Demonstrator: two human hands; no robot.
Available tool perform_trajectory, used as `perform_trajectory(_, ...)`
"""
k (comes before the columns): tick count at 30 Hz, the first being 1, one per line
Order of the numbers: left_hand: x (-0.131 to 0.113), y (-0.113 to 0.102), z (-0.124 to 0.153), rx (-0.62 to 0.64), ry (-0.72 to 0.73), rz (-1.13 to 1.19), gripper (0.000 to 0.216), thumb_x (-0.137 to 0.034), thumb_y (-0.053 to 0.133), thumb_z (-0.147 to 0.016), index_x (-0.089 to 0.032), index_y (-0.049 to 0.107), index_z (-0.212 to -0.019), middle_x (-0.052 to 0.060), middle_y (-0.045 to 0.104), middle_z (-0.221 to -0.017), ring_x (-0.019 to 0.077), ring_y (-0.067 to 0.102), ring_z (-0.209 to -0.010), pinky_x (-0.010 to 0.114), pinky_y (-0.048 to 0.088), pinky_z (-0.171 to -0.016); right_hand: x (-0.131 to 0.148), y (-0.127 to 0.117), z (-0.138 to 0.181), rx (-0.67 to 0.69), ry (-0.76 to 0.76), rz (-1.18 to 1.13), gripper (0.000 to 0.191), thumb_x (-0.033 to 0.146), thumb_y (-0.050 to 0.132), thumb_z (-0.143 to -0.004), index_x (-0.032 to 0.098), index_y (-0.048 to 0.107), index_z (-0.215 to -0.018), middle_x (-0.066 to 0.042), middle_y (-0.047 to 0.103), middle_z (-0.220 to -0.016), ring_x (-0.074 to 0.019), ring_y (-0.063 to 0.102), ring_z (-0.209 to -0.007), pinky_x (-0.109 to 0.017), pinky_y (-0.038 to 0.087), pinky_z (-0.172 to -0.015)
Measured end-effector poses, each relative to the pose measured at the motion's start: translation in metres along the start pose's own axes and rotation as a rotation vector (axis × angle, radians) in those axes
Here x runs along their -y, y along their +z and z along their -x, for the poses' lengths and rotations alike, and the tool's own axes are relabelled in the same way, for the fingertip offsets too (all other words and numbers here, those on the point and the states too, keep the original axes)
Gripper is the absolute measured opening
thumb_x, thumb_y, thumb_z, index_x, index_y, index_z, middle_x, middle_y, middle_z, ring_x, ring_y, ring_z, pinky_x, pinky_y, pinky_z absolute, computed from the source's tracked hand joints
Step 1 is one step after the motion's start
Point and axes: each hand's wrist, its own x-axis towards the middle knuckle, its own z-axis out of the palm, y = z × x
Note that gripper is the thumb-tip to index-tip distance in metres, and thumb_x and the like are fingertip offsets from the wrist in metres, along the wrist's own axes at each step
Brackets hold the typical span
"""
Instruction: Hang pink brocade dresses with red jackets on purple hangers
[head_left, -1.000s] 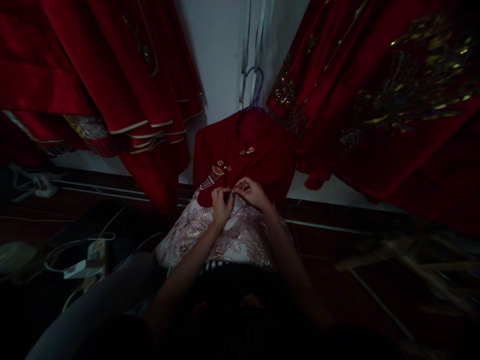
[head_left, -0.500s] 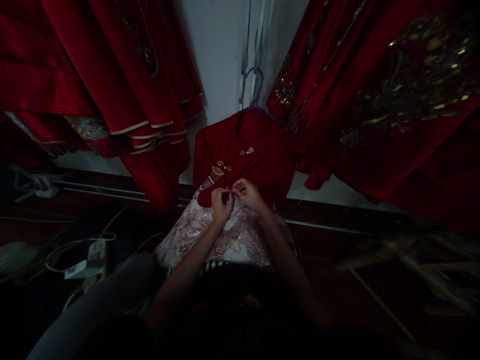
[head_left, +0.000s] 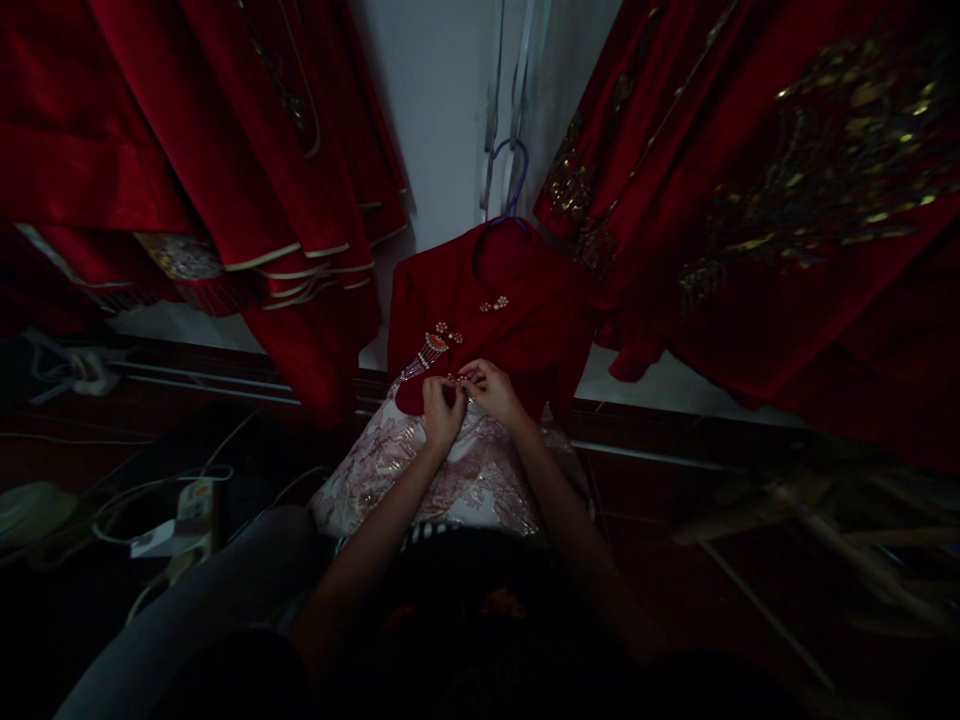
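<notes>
A red jacket hangs in front of me on a blue hanger. Over its lower part, my left hand and my right hand meet with fingertips pinched on a small beaded clasp at the jacket's front opening. The fingers cover much of this clasp. A similar beaded clasp sits higher, near the neckline. To the left, a fan-shaped ornament with a bead tassel is on the jacket's front. Beneath my wrists spreads a white and pink patterned skirt.
Red garments with pale-edged hems hang at left; a red garment with gold sequins hangs at right. Behind is a pale cabinet door. A power strip with cables lies lower left, and a blurred wooden frame stands lower right.
My right hand's fingers have shifted slightly left and more of the small clasp shows between both hands. My left hand stays almost in place. The jacket hangs as before.
</notes>
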Motion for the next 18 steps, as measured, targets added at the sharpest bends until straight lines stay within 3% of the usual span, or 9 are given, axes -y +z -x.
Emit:
perform_trajectory(7,0.003,0.002,0.001,0.08,-0.01,-0.078,0.01,-0.018,0.055,-0.082,-0.021,0.046,-0.086,0.005,0.047,-0.092,0.0213,0.047,-0.092,0.037,0.042,-0.085,0.0,0.004,0.001,-0.009,-0.023,0.061,0.016,0.015,0.053,-0.082,0.021,0.061,-0.096,-0.004,0.06,-0.093,-0.0115,0.058,-0.077,-0.025,0.051,-0.072)
perform_trajectory(14,0.001,0.0,0.0,0.028,0.002,-0.032,0.021,-0.02,0.056,-0.083,-0.019,0.052,-0.103,0.007,0.051,-0.1,0.0197,0.05,-0.096,0.034,0.044,-0.087,-0.003,-0.005,-0.001,-0.029,0.019,-0.017,0.017,0.019,0.058,-0.079,0.02,0.062,-0.096,-0.002,0.062,-0.091,-0.0118,0.059,-0.078,-0.024,0.051,-0.069)
perform_trajectory(18,-0.001,-0.002,0.0,0.002,0.039,-0.06,0.015,-0.025,0.055,-0.087,-0.021,0.059,-0.101,0.007,0.052,-0.098,0.0192,0.051,-0.097,0.034,0.044,-0.089,-0.002,-0.011,-0.002,-0.039,0.044,-0.061,0.017,0.022,0.06,-0.079,0.02,0.062,-0.095,-0.002,0.064,-0.091,-0.0119,0.059,-0.078,-0.024,0.051,-0.068)
